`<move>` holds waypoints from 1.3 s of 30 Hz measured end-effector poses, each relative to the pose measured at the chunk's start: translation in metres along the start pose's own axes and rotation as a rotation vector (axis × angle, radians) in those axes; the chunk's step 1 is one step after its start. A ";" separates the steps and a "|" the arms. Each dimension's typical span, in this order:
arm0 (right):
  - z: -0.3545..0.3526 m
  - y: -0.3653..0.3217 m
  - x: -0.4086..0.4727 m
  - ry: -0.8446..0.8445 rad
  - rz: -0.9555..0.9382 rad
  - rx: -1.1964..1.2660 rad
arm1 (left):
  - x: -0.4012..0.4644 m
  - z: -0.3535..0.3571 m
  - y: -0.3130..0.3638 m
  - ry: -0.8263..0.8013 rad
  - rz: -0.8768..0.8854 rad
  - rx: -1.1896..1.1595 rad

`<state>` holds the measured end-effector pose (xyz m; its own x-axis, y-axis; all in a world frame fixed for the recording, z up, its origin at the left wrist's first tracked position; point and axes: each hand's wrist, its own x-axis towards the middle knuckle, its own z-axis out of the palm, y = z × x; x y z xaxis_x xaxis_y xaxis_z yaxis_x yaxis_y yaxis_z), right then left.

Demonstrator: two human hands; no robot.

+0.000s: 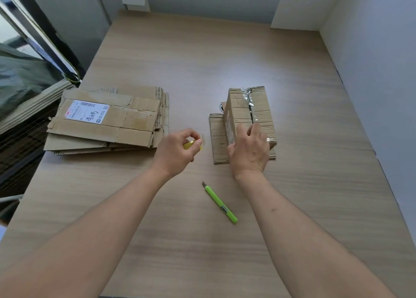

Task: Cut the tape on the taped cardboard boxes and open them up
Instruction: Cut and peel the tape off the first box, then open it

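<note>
The right hand [248, 150] grips the near end of the brown taped cardboard box [249, 113], fingers [254, 130] curled over its top seam. The left hand [177, 150] pinches a small yellow piece [191, 145]. Behind both hands' fingers, the green utility knife [220, 204] lies on the wooden worktop [202, 61]; left of them sits flattened cardboard [108, 119].

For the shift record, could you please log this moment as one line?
left hand: pinches yellowish tape scrap | right hand: grips taped cardboard box | green utility knife: on table

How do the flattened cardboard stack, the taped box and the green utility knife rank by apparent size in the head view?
1. flattened cardboard stack
2. taped box
3. green utility knife, though it lies nearer the camera
</note>
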<state>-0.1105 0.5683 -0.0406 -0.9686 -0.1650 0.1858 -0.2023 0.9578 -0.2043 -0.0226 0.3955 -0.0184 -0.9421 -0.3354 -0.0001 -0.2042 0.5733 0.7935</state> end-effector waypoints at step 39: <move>-0.040 0.088 0.014 -0.352 0.074 -0.007 | 0.004 0.047 0.067 -0.036 -0.073 -0.163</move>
<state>-0.1356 0.6595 -0.0175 -0.9711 -0.1652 -0.1723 -0.1302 0.9716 -0.1977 -0.0524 0.4679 0.0065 -0.9359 -0.3428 -0.0808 -0.2291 0.4185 0.8788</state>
